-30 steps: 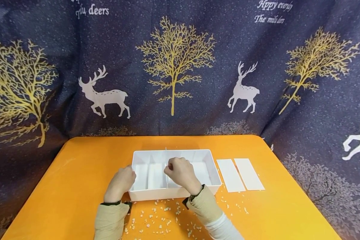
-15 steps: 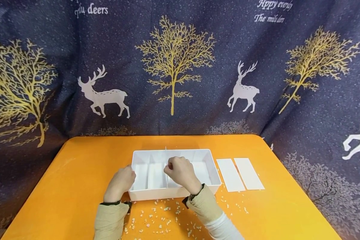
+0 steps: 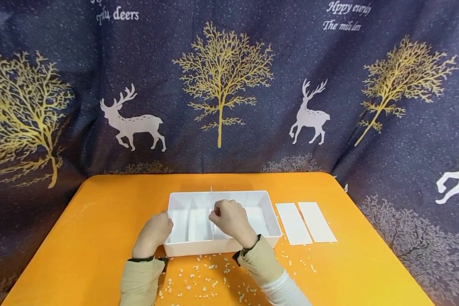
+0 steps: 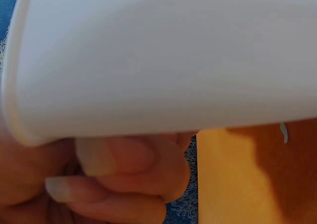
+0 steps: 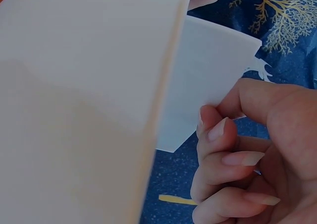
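Note:
A white plastic box (image 3: 191, 248) sits on the orange table, with a fixed-looking partition (image 3: 188, 223) in its left part. My left hand (image 3: 154, 233) grips the box's left wall; in the left wrist view its curled fingers (image 4: 133, 164) lie against the white wall (image 4: 163, 60). Over the middle of the box, my right hand (image 3: 232, 220) pinches a thin white divider panel (image 5: 213, 60) between thumb and index finger. The panel stands upright across the box, its far end sticking up above the back rim. How far down it is seated cannot be seen.
Two flat white panels (image 3: 294, 223) lie side by side right of the box. White crumbs (image 3: 204, 289) are scattered over the orange table (image 3: 99, 238) in front. A dark blue curtain (image 3: 191, 106) printed with deer and trees hangs behind.

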Motion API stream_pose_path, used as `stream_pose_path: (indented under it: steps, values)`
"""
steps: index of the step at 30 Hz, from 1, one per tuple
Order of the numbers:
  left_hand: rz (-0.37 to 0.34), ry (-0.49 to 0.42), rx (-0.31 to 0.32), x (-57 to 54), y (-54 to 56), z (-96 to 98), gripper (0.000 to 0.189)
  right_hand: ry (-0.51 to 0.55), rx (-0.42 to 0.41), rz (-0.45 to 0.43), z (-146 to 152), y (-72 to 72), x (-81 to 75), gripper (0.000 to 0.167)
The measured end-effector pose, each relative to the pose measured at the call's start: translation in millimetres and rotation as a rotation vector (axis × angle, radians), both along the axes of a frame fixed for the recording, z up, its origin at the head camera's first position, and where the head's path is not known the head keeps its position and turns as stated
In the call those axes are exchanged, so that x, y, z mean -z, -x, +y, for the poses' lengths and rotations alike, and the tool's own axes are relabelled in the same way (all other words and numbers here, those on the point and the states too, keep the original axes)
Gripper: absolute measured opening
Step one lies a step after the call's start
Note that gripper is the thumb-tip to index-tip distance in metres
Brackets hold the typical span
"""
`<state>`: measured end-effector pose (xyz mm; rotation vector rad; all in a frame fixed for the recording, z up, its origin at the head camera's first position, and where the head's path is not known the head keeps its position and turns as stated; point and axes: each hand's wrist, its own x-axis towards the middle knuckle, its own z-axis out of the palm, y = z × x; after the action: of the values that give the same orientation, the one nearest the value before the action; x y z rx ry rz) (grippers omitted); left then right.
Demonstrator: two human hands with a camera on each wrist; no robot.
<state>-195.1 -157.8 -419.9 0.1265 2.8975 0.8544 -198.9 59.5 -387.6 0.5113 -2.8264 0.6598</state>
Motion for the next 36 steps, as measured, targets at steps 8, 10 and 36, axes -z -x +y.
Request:
stream_pose_path:
  steps: [8, 10, 36]
  values:
    - [0.051, 0.015, 0.020, 2.4, 0.9, -1.2, 0.030, -0.001, 0.007, 0.013, -1.0, -0.1, -3.1, 0.035]
    - [0.053, 0.010, 0.022, 2.7, 0.6, -1.2, 0.030, 0.003, 0.006, 0.012, -0.8, -0.4, -3.3, 0.035]
    - [0.010, 0.004, 0.010, 0.1, -0.2, -0.6, 0.035, 0.008, -0.007, 0.001, 0.7, 0.6, -6.6, 0.031]
